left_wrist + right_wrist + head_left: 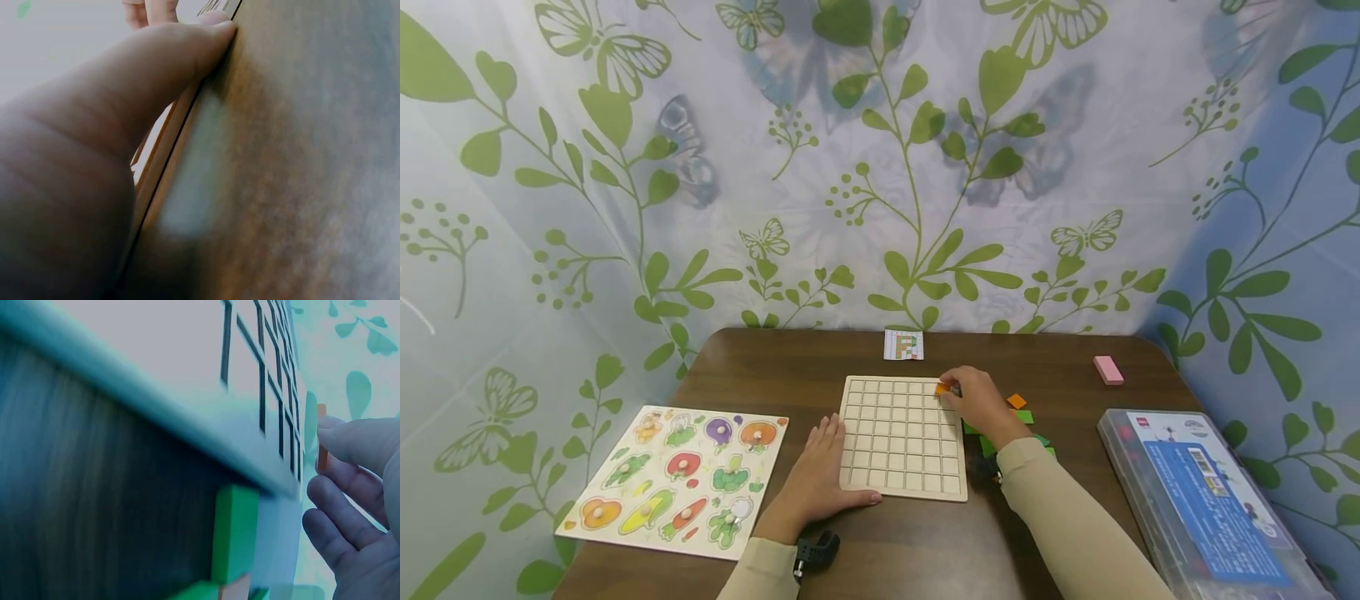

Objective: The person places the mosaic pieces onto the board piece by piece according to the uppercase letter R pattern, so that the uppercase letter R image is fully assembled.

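Note:
A square wooden board [904, 450] with a grid of bare cells lies in the middle of the table. My left hand [815, 479] rests along its left edge, fingers straight and thumb at the near edge; in the left wrist view that thumb [169, 53] touches the board's side. At the far right corner my right hand [983, 408] pinches a thin orange tile [942, 389] over the grid. The right wrist view shows this orange tile [322, 453] edge-on between thumb and fingertips. Several green tiles [1025, 416] and a loose orange tile [1017, 401] lie right of the board, partly behind my forearm.
Beyond the board lies a small card [903, 345] with a green and orange grid pattern. A vegetable knob puzzle [760, 462] is at left. On the right are a clear plastic case [1210, 500] with a blue label and a pink block [1108, 370]. A leaf-print curtain [865, 275] hangs behind.

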The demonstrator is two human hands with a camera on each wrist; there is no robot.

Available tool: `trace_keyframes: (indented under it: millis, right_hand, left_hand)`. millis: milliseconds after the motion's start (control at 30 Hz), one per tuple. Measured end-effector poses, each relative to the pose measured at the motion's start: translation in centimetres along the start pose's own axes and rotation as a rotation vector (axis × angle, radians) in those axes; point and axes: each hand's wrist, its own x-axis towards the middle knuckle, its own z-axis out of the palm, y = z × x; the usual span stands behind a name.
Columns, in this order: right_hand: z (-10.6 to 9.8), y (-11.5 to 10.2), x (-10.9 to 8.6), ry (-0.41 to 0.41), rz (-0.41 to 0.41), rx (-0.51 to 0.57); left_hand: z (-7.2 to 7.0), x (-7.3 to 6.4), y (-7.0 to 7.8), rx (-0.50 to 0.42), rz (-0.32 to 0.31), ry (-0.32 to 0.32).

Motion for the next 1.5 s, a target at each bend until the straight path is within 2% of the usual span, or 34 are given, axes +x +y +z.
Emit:
trace_keyframes:
  millis: [533,933,1167,1500]
  right_hand:
    - [2.8,-3.5,1.6,-0.023,-0.031,-0.005]
    - [4.9,-5.0,2.4,-0.030,-0.109,-0.013]
    - [6.3,-5.4,2.8,-0.029,-0.154,-0.070]
    - [7.3,-6.1,3.2,-0.028,-0.124,-0.125]
  left_hand:
    - [-0.1,0.0,0.1,-0.010,-0.017,-0.017]
    - [-0.1,0.0,0.0,-0.009,-0.012,-0.017]
    - [0.0,0.0,-0.1,-0.010,-0.018,-0.022]
    - [0.1,-0.1,0.0,-0.009,-0.012,-0.015]
